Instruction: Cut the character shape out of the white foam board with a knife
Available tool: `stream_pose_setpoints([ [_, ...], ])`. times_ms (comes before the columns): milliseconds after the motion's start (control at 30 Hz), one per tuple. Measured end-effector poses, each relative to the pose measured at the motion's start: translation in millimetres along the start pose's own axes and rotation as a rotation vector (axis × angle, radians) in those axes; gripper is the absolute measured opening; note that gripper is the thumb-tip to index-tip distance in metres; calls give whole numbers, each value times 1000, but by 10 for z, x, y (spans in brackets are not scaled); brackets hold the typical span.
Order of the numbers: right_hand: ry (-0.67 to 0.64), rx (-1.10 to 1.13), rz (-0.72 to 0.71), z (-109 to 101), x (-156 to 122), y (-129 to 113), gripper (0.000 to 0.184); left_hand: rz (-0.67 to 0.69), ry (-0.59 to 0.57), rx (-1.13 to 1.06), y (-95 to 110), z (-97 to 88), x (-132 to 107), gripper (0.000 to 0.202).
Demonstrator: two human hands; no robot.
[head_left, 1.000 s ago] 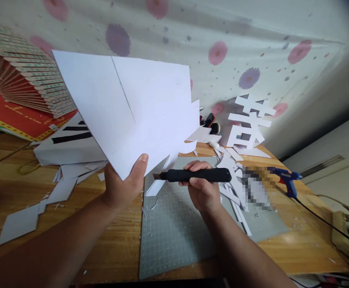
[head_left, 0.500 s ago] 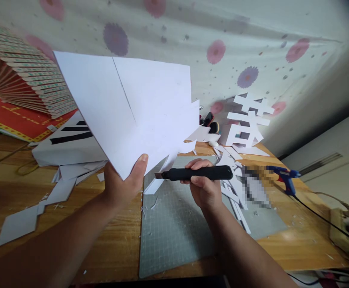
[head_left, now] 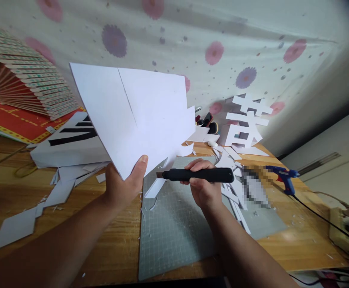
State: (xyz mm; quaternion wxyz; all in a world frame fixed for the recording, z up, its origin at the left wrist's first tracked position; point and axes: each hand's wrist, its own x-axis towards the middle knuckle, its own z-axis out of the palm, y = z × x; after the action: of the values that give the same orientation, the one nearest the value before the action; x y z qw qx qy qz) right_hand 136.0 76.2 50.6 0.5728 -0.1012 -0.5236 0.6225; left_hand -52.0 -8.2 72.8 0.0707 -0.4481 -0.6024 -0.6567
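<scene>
My left hand pinches the lower corner of a large white board sheet and holds it up off the table; the sheet has a long cut line and a jagged cut right edge. Black and held level, a utility knife sits in my right hand, its blade pointing left toward the sheet's lower edge. Both hands hover over a grey-green cutting mat on the wooden table.
White offcuts lie at the left and right of the mat. A cut-out white character stands at the back right. A blue glue gun with a black cord lies at the right. A folded fan and a black-striped white stack sit at the left.
The sheet has tilted and shifted slightly to the right and lower in view. The knife and right hand have hardly moved.
</scene>
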Motion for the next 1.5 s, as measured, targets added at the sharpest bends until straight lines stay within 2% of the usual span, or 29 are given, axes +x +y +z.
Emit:
stream_pose_setpoints([
  [100, -2, 36, 50, 10, 1, 20, 20, 11, 3, -13, 5, -3, -7, 17],
  [367, 82, 59, 57, -27, 42, -6, 22, 43, -58, -38, -45, -1, -28, 13],
  [500, 83, 59, 35, -42, 65, -24, 23, 59, -56, -42, -61, 3, -19, 15],
  [667, 134, 30, -24, -108, 110, -61, 24, 47, -113, -11, -77, -20, -40, 11],
  [767, 114, 37, -2, -102, 93, -53, 23, 47, -123, -5, -85, -23, -43, 10],
  [867, 58, 60, 60, -41, 53, -20, 22, 38, -84, -1, -68, -17, -24, 11],
  [967, 81, 81, 96, 16, 38, -3, 21, 13, -93, -4, -37, -11, -6, 14],
  [1133, 154, 65, 90, 0, 78, -37, 21, -13, -118, 1, -23, -16, -7, 17],
  [1367, 133, 43, 3, -88, 113, -58, 22, -16, -164, 45, -22, -25, -9, 20],
  [1500, 115, 40, 16, -90, 93, -36, 22, -43, -145, 19, -23, -10, -8, 20],
])
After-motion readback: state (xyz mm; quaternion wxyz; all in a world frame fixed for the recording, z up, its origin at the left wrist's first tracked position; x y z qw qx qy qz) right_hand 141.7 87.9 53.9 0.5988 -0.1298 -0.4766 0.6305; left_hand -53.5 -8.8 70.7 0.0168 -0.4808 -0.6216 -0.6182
